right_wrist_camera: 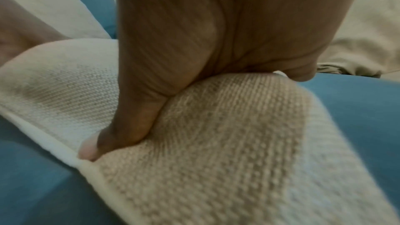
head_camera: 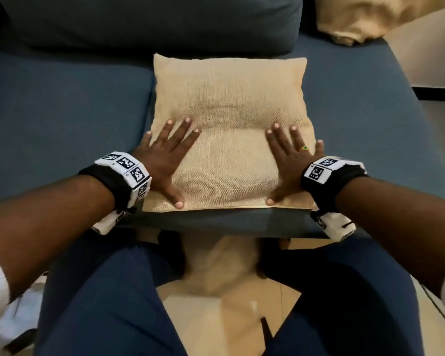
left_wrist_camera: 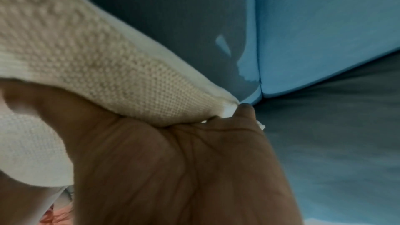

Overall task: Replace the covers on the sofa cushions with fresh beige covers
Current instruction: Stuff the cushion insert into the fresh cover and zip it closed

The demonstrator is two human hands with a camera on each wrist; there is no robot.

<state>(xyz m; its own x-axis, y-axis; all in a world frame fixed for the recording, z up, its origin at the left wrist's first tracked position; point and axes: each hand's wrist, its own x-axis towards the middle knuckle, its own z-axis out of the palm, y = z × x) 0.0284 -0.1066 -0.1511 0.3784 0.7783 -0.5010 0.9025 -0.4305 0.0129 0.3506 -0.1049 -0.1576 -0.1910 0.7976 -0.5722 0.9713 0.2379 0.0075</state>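
I have the square beige woven-cover cushion (head_camera: 229, 129) lying flat on the dark blue sofa seat (head_camera: 62, 111), directly under and ahead of my fingers; it runs away from me toward the blue backrest (head_camera: 149, 21). My left hand (head_camera: 165, 160) presses its near left part, my right hand (head_camera: 290, 163) its near right part, equally near. Both sets of fingers (head_camera: 184, 132) are spread and straight, flat on the weave, gripping nothing; thumbs sit close to the near hem. Wrists are low, palms down, forearms converging. I judge this a smoothing step; another beige-covered cushion (head_camera: 365, 16) rests well beyond my right fingers.
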